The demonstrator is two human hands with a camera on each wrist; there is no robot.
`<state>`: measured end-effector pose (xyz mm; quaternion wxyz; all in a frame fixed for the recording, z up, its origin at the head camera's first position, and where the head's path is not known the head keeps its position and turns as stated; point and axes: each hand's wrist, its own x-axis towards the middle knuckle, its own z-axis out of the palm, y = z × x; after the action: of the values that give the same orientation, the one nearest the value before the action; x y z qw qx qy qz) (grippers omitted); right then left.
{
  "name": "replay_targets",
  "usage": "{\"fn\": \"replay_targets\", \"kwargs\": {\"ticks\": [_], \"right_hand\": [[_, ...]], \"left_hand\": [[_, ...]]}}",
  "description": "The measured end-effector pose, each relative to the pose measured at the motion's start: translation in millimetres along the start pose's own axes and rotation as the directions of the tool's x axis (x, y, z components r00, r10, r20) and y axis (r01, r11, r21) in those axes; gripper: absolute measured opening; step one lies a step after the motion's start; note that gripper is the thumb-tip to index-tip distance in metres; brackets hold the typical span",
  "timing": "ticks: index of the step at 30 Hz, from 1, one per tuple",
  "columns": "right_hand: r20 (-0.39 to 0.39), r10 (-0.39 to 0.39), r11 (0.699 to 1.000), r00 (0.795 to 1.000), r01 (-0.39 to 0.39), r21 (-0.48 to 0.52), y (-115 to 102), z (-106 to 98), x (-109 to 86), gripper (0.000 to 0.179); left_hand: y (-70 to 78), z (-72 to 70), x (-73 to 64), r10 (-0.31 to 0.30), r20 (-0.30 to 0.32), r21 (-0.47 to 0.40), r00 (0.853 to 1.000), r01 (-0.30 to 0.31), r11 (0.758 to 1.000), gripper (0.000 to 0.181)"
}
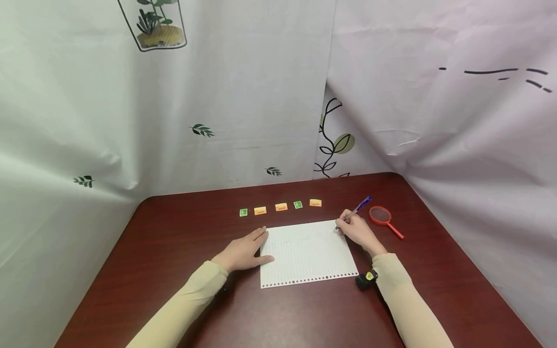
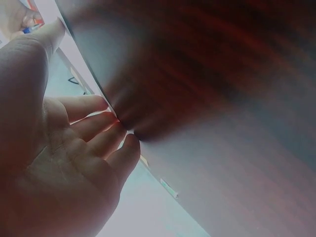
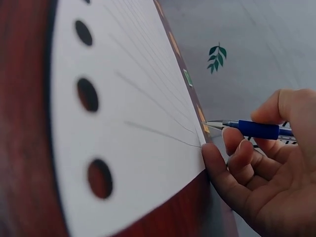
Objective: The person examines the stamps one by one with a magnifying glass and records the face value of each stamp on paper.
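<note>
A lined sheet of paper [image 1: 309, 258] with punched holes along its near edge lies on the dark red table, faint handwriting across its upper part. My right hand [image 1: 354, 229] pinches a blue pen [image 1: 362, 204], its tip at the sheet's upper right corner. In the right wrist view the pen's blue grip [image 3: 259, 129] sits between thumb and fingers, with the little finger at the paper's edge. My left hand [image 1: 243, 251] rests on the sheet's left edge, fingers straight and thumb spread over the paper. In the left wrist view that hand [image 2: 84, 148] shows its palm side.
A red magnifying glass [image 1: 380, 215] lies right of the right hand. Behind the paper runs a row of small cards, some orange [image 1: 281, 207], some green [image 1: 243, 212]. A white patterned cloth [image 1: 243, 96] hangs behind the table [image 1: 174, 241].
</note>
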<state>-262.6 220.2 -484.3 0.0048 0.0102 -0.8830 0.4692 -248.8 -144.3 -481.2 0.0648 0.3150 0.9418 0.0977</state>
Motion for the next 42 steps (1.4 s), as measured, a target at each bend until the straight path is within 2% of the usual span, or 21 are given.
{"fn": "replay_targets", "kwargs": {"ticks": [6,16,28,36,42], "right_hand": [[0.008,-0.023,0.999,1.000,0.022,0.034,-0.2,-1.0,-0.6,0.012],[0.018,0.004,0.996,1.000,-0.005,0.086,6.5,-7.3,-2.4,0.011],[-0.003,0.006,0.992,1.000,-0.005,0.125,8.4,-6.9,0.5,0.012],[-0.015,0.025,0.996,1.000,-0.024,0.091,11.2,-8.4,0.8,0.015],[-0.022,0.005,0.997,1.000,-0.003,0.077,10.7,-8.0,-0.9,0.015]], "left_hand": [[-2.6,-0.5,-0.3,-0.009,-0.006,0.005,1.000,0.009,1.000,0.085],[0.5,4.1,1.5,-0.007,0.013,-0.008,1.000,0.007,1.000,0.086],[-0.2,0.4,3.6,-0.009,0.010,-0.002,1.000,0.009,1.000,0.086],[-1.8,4.0,5.4,-0.006,0.016,-0.001,1.000,0.006,1.000,0.086],[-1.5,3.5,3.8,-0.019,0.017,-0.003,1.000,0.019,1.000,0.087]]}}
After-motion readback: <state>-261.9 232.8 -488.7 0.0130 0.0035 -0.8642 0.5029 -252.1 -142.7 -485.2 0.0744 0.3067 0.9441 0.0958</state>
